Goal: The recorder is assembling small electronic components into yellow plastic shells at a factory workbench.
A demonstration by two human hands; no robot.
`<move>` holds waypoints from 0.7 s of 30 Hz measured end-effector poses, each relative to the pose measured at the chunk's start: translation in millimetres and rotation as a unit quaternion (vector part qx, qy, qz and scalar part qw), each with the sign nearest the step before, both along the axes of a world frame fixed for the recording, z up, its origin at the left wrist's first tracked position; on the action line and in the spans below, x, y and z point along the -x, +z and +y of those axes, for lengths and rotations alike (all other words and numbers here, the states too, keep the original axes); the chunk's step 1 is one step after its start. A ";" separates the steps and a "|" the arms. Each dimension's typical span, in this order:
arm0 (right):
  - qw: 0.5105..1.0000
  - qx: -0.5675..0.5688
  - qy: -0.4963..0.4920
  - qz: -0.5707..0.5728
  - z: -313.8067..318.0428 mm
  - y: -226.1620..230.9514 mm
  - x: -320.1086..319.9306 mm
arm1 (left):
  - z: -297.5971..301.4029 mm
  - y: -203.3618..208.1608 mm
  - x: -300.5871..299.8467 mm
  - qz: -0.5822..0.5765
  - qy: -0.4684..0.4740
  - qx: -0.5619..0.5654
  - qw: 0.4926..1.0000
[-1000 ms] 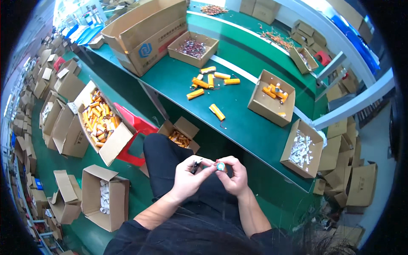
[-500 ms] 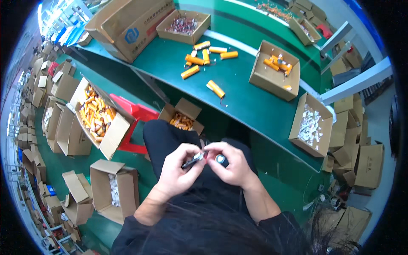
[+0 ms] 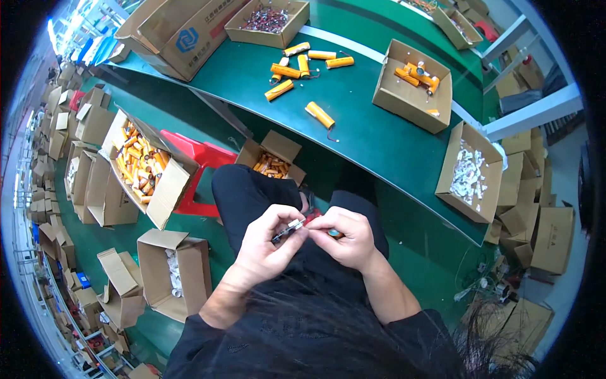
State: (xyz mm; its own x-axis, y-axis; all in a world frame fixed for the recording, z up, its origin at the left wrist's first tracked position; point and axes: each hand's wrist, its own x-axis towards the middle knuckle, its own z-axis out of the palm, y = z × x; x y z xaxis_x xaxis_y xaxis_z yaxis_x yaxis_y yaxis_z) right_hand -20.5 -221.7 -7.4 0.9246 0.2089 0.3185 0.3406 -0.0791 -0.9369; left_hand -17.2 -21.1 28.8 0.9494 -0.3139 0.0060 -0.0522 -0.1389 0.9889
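Above my lap, both hands work close together. My left hand (image 3: 262,246) is closed, pinching a small dark piece with a whitish end (image 3: 293,225) between thumb and fingers; its exact kind is unclear. My right hand (image 3: 347,240) is closed around a cylindrical battery (image 3: 335,234), of which only a greenish end with an orange edge shows. The right thumb and fingertip meet near the whitish end. Something red and thin, perhaps a wire (image 3: 310,218), shows between the hands.
On the green table (image 3: 372,148) lie several orange batteries (image 3: 320,115). Cartons there hold batteries (image 3: 413,79), white scraps (image 3: 468,177) and small red-and-dark parts (image 3: 268,19). Left of me, a large carton of batteries (image 3: 140,165) rests by a red stool (image 3: 196,167). An open carton (image 3: 189,271) stands below.
My right hand has turned and its fingertips have closed in toward the left hand's piece, so less of the battery shows. The whole view has shifted slightly.
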 end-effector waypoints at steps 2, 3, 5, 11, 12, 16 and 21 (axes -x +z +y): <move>0.998 -0.033 -0.005 0.050 -0.9 1.1 2.5 | 1.3 0.7 -1.1 -0.004 -0.024 0.013 1.000; 0.998 -0.034 -0.006 0.050 -0.8 0.6 5.1 | 2.6 0.0 0.2 -0.004 -0.025 0.011 1.000; 0.984 -0.131 -0.024 0.116 0.2 -0.6 10.8 | 7.0 -2.4 4.3 0.056 -0.021 0.084 0.995; 0.893 -0.339 0.004 0.297 4.2 11.6 18.8 | 5.0 -20.2 8.4 0.005 -0.029 0.153 0.988; 0.865 -0.374 0.018 0.333 5.9 14.2 19.5 | 5.2 -23.5 9.0 -0.033 -0.034 0.153 0.987; 0.847 -0.410 0.050 0.334 6.4 18.7 23.7 | 3.7 -27.9 10.6 -0.081 -0.053 0.148 0.984; 0.928 -0.306 0.000 0.213 13.5 19.4 23.3 | -1.6 -23.7 15.3 -0.030 -0.037 0.192 0.980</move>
